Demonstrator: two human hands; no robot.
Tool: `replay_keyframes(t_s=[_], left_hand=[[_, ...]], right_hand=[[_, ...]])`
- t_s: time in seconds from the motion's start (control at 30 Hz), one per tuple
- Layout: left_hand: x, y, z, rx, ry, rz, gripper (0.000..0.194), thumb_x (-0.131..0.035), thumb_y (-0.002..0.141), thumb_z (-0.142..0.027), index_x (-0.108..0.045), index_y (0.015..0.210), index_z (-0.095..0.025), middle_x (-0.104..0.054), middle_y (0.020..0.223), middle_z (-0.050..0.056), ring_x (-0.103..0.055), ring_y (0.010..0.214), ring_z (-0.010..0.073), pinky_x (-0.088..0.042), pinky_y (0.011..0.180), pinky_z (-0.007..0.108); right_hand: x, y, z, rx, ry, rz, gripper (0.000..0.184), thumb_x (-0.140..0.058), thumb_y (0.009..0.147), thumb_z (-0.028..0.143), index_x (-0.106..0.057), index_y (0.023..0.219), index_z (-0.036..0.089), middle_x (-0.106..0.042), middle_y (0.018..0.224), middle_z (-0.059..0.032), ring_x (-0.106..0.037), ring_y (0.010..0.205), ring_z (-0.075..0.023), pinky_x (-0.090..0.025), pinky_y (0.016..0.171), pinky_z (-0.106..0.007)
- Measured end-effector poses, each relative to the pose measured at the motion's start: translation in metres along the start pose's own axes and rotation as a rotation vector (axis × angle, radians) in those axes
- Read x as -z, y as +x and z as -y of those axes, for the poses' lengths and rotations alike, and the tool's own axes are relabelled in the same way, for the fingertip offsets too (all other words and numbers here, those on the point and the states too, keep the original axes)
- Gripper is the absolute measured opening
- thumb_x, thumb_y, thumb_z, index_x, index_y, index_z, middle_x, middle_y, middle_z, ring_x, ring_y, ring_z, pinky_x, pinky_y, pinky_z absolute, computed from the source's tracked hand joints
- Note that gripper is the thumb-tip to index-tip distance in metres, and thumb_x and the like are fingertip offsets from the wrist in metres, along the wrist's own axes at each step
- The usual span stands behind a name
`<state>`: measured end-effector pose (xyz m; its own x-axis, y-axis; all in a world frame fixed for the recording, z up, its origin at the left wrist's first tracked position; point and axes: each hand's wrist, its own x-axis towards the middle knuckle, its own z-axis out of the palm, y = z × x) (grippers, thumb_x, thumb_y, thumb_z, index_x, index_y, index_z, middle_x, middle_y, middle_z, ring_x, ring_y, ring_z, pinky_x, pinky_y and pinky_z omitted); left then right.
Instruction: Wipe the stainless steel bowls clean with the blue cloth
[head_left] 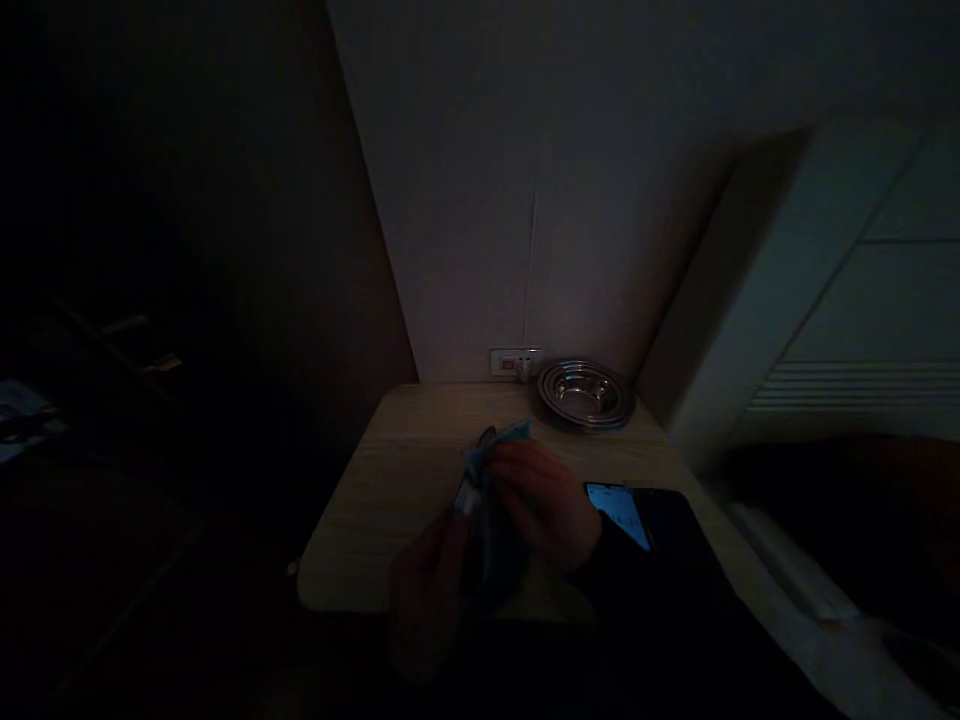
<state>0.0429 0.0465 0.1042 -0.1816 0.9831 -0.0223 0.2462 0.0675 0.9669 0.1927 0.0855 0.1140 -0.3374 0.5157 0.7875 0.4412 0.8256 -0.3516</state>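
Note:
The scene is very dark. Above a small wooden table (pixel 390 480), both my hands hold a light blue cloth (pixel 495 460). My right hand (pixel 544 505), in a dark sleeve, is closed around the upper part of the cloth. My left hand (pixel 431 580) is lower and nearer to me, its fingers pinching the cloth's left edge together with a thin object I cannot make out. The lower part of the cloth hangs between my hands in shadow.
A phone (pixel 619 510) with a lit screen lies on the table to the right of my hands. A stack of metal plates (pixel 585 393) sits at the back by the wall, next to a wall socket (pixel 516 362). A white bed or cabinet (pixel 825 330) stands to the right.

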Motion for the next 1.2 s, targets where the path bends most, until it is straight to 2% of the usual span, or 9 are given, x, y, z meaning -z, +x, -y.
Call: replay_keyframes(t_s=[0.07, 0.17, 0.27, 0.4, 0.6, 0.73, 0.9, 1.07, 1.2], left_hand=[[0.000, 0.000, 0.000, 0.027, -0.010, -0.016, 0.046, -0.048, 0.075, -0.051, -0.070, 0.091, -0.014, -0.071, 0.092, 0.009, -0.065, 0.087, 0.0238, -0.050, 0.077, 0.030], [0.000, -0.002, 0.001, 0.012, -0.014, 0.028, 0.045, -0.048, 0.075, -0.050, -0.070, 0.092, -0.015, -0.071, 0.094, 0.008, -0.065, 0.086, 0.0235, -0.050, 0.076, 0.030], [-0.001, -0.002, 0.001, 0.001, -0.007, 0.021, 0.044, -0.047, 0.077, -0.049, -0.070, 0.093, -0.014, -0.071, 0.092, 0.008, -0.064, 0.085, 0.0231, -0.050, 0.076, 0.030], [-0.001, 0.001, 0.001, -0.021, 0.010, 0.063, 0.044, -0.048, 0.077, -0.048, -0.069, 0.095, -0.014, -0.071, 0.090, 0.007, -0.065, 0.078, 0.0211, -0.051, 0.070, 0.028], [0.005, 0.002, 0.002, 0.022, -0.017, 0.056, 0.044, -0.048, 0.077, -0.049, -0.069, 0.094, -0.015, -0.071, 0.088, 0.005, -0.064, 0.080, 0.0204, -0.050, 0.070, 0.026], [0.005, 0.001, 0.001, -0.012, -0.012, 0.028, 0.044, -0.046, 0.078, -0.048, -0.069, 0.092, -0.014, -0.071, 0.087, 0.006, -0.063, 0.081, 0.0209, -0.049, 0.071, 0.026], [0.002, 0.000, 0.001, -0.063, -0.012, 0.084, 0.043, -0.045, 0.080, -0.046, -0.068, 0.095, -0.015, -0.070, 0.089, 0.006, -0.063, 0.077, 0.0193, -0.048, 0.070, 0.026], [0.002, 0.000, 0.001, -0.074, -0.006, 0.073, 0.040, -0.046, 0.079, -0.046, -0.069, 0.090, -0.014, -0.071, 0.081, 0.006, -0.063, 0.072, 0.0188, -0.049, 0.066, 0.026], [0.002, 0.000, 0.000, -0.088, 0.006, 0.044, 0.041, -0.044, 0.081, -0.045, -0.069, 0.091, -0.015, -0.070, 0.080, 0.005, -0.062, 0.072, 0.0187, -0.048, 0.065, 0.025]], right_hand=[[0.000, 0.000, -0.002, -0.037, -0.013, 0.000, 0.025, -0.045, 0.083, 0.010, -0.059, 0.102, 0.018, -0.064, 0.101, -0.0104, -0.056, 0.097, -0.0198, -0.048, 0.085, -0.037], [0.001, -0.001, -0.002, 0.012, 0.029, 0.086, 0.027, -0.046, 0.083, 0.011, -0.058, 0.105, 0.019, -0.063, 0.103, -0.0084, -0.054, 0.100, -0.0198, -0.047, 0.086, -0.037], [0.002, 0.001, -0.001, 0.009, -0.016, 0.030, 0.024, -0.046, 0.083, 0.011, -0.060, 0.102, 0.018, -0.064, 0.102, -0.0094, -0.055, 0.096, -0.0199, -0.048, 0.085, -0.037], [0.000, 0.006, 0.000, 0.064, -0.008, 0.093, 0.025, -0.046, 0.084, 0.014, -0.060, 0.103, 0.020, -0.064, 0.102, -0.0074, -0.055, 0.097, -0.0207, -0.048, 0.085, -0.039], [-0.002, 0.012, 0.001, 0.070, 0.000, 0.112, 0.027, -0.045, 0.083, 0.015, -0.060, 0.105, 0.021, -0.063, 0.105, -0.0078, -0.053, 0.098, -0.0211, -0.047, 0.085, -0.039], [-0.003, 0.011, 0.001, 0.041, -0.027, 0.083, 0.026, -0.045, 0.084, 0.014, -0.061, 0.103, 0.020, -0.063, 0.103, -0.0089, -0.054, 0.097, -0.0208, -0.047, 0.085, -0.039], [-0.003, 0.007, 0.004, 0.049, -0.018, 0.092, 0.025, -0.047, 0.084, 0.015, -0.062, 0.102, 0.022, -0.064, 0.103, -0.0068, -0.053, 0.097, -0.0208, -0.047, 0.084, -0.039], [-0.002, 0.008, 0.004, 0.043, -0.008, 0.109, 0.026, -0.048, 0.083, 0.015, -0.062, 0.103, 0.021, -0.063, 0.105, -0.0073, -0.052, 0.099, -0.0216, -0.046, 0.086, -0.040], [-0.003, 0.008, 0.002, 0.009, -0.025, 0.062, 0.026, -0.045, 0.084, 0.014, -0.062, 0.103, 0.021, -0.063, 0.104, -0.0088, -0.054, 0.098, -0.0215, -0.047, 0.084, -0.040]])
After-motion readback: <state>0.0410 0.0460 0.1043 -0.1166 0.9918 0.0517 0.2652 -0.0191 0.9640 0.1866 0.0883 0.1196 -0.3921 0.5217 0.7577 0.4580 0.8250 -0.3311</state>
